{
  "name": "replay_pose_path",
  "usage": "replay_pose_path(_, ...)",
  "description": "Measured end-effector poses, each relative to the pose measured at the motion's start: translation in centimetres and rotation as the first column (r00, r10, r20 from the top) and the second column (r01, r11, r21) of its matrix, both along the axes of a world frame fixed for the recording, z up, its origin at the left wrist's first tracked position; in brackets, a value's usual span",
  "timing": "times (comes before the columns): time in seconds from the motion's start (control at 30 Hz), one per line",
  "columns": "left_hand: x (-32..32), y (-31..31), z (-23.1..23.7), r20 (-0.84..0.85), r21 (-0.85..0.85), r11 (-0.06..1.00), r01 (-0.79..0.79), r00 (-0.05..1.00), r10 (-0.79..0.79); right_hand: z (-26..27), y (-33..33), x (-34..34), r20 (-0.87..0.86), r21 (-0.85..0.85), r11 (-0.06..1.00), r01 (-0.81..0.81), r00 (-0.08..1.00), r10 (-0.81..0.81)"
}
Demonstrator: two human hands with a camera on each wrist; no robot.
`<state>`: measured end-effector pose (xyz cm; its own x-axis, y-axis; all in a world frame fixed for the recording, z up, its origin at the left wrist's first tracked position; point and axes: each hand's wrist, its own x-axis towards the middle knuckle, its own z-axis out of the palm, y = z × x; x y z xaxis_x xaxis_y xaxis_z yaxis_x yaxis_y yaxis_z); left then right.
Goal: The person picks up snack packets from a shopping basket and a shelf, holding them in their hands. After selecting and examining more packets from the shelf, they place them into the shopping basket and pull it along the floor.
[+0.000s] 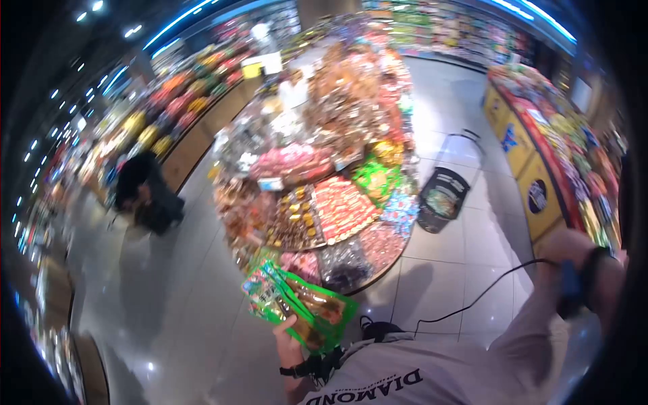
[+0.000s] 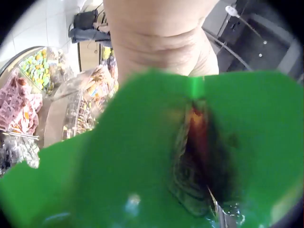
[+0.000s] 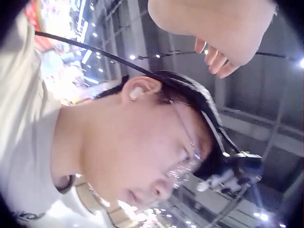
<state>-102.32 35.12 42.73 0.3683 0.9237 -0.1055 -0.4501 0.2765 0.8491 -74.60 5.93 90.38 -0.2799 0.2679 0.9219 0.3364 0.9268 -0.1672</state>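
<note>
My left hand (image 1: 290, 344) grips green plastic food packets (image 1: 327, 310) low in the head view, beside the near edge of the round candy display. Brown food shows through a clear window in the packaging, and printing covers the left part. The left wrist view is mostly filled by the green packet (image 2: 128, 156), with its dark window in the middle; the left fingers are hidden behind it. Up near the head, my right hand (image 3: 218, 33) is raised with loosely bent fingers and nothing visible in it.
The round candy display (image 1: 317, 216) stands in front, divided into sections. A black shopping basket (image 1: 443, 199) with goods is on the floor to its right. A crouching person (image 1: 148, 196) is at the left. Another candy counter (image 1: 540, 155) lines the right. A black cable (image 1: 472, 302) runs across my front.
</note>
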Motion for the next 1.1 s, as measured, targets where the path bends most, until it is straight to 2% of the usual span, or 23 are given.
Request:
replay_pose_path(0.03, 0.5, 1.5, 0.8, 0.145, -0.143, 0.989, 0.044, 0.989, -0.023, -1.4, 3.7, 0.5, -0.132, -0.227, 0.941, -0.252, 0.965, 0.227)
replay_pose_path(0.07, -0.1, 1.8, 1.3, 0.142, -0.142, 0.983, 0.116, 0.985, -0.095, -6.0, 5.1, -0.4, -0.134, -0.226, 0.957, -0.184, 0.979, 0.156)
replay_pose_path(0.1, -0.9, 2.0, 2.1, 0.072, -0.233, 0.95, 0.208, 0.978, -0.197, -10.9, 6.3, -0.9, -0.437, -0.21, 0.97, 0.121, 0.876, -0.204)
replay_pose_path(0.13, -1.4, 2.5, 3.0, 0.002, -0.322, 0.903, 0.286, 0.954, -0.301, -14.8, 7.2, -1.5, -0.682, -0.268, 0.875, 0.402, 0.563, -0.467)
replay_pose_path(0.17, -1.1, 2.6, 3.9, 0.022, -0.291, 0.871, 0.396, 0.913, -0.408, -16.9, 8.4, -2.7, -0.362, -0.373, 0.716, 0.59, 0.618, -0.698)
replay_pose_path(0.23, -1.9, 2.9, 1.2, 0.021, -0.25, 0.835, 0.491, 0.865, -0.502, -23.5, 7.9, -3.6, -0.087, -0.591, 0.466, 0.658, 0.523, -0.848)
replay_pose_path(0.27, -1.5, 3.2, -0.2, 0.017, -0.205, 0.814, 0.543, 0.834, -0.552, -26.4, 7.0, -4.4, 0.043, -0.69, 0.299, 0.659, 0.45, -0.892)
replay_pose_path(0.33, -0.3, 2.9, -1.5, 0.147, -0.236, 0.708, 0.666, 0.745, -0.651, -34.6, 4.4, -5.0, 0.226, -0.754, 0.108, 0.648, 0.41, -0.884)
replay_pose_path(0.4, 1.8, 1.7, -3.0, 0.075, -0.317, 0.613, 0.724, 0.664, -0.744, -43.7, 0.3, -5.7, 0.345, -0.671, 0.013, 0.741, 0.328, -0.879)
replay_pose_path(0.47, 5.4, -1.3, -0.7, -0.011, -0.324, 0.552, 0.768, 0.581, -0.814, -49.2, -4.6, -6.8, 0.473, -0.813, -0.266, 0.517, 0.323, -0.819)
replay_pose_path(0.5, 6.6, -1.7, -1.9, 0.018, -0.308, 0.507, 0.805, 0.538, -0.843, -51.7, -7.1, -7.6, 0.477, -0.814, -0.31, 0.492, 0.26, -0.839)
replay_pose_path(0.57, 10.8, -4.4, -2.2, 0.058, -0.275, 0.482, 0.832, 0.515, -0.855, -56.9, -12.6, -8.5, 0.537, -0.833, -0.496, 0.245, 0.138, -0.832)
replay_pose_path(0.6, 12.4, -5.9, -2.4, 0.055, -0.275, 0.447, 0.851, 0.478, -0.877, -59.7, -15.2, -9.5, 0.534, -0.835, -0.503, 0.222, 0.104, -0.839)
replay_pose_path(0.67, 16.3, -9.0, -3.2, -0.239, 0.162, 0.427, 0.89, 0.455, -0.858, -64.9, -20.2, -10.7, 0.613, -0.783, -0.605, 0.143, 0.016, -0.79)
replay_pose_path(0.7, 19.4, -10.9, -1.5, -0.033, -0.169, 0.428, 0.888, 0.429, -0.903, -66.4, -22.3, -11.0, 0.617, -0.78, -0.614, 0.125, -0.017, -0.787)
replay_pose_path(0.73, 21.9, -12.2, -1.8, -0.026, -0.177, 0.398, 0.9, 0.399, -0.916, -67.3, -24.5, -11.6, 0.609, -0.793, -0.608, 0.046, 0.043, -0.792)
replay_pose_path(0.8, 27.3, -14.7, -3.8, 0.263, -0.28, 0.286, 0.916, 0.36, -0.895, -68.8, -28.1, -12.4, 0.6, -0.794, -0.604, -0.065, 0.075, -0.797)
replay_pose_path(0.87, 31.8, -17.6, -4.1, 0.307, -0.298, 0.259, 0.919, 0.349, -0.885, -70.0, -30.9, -12.1, 0.587, -0.795, -0.6, -0.093, 0.13, -0.799)
replay_pose_path(0.93, 35.8, -18.7, -6.3, 0.287, -0.354, 0.245, 0.903, 0.354, -0.89, -71.8, -32.9, -11.6, 0.618, -0.781, -0.621, -0.067, 0.056, -0.784)
replay_pose_path(1.0, 39.2, -18.5, -9.4, 0.233, -0.451, 0.256, 0.855, 0.39, -0.891, -73.9, -34.0, -10.7, 0.626, -0.758, -0.591, -0.277, -0.048, -0.779)
replay_pose_path(1.03, 39.5, -19.9, -8.5, -0.031, 0.02, 0.377, 0.926, 0.377, -0.926, -75.9, -34.9, -10.2, 0.624, -0.768, -0.586, -0.257, -0.1, -0.775)
replay_pose_path(1.07, 39.4, -21.2, -7.3, -0.256, 0.494, 0.295, 0.818, 0.461, -0.85, -76.9, -35.5, -9.0, 0.634, -0.762, -0.59, -0.268, -0.123, -0.763)
replay_pose_path(1.1, 41.1, -20.8, -8.0, -0.436, 0.578, 0.166, 0.799, 0.474, -0.765, -77.4, -36.0, -7.7, 0.644, -0.733, -0.602, -0.315, -0.037, -0.764)
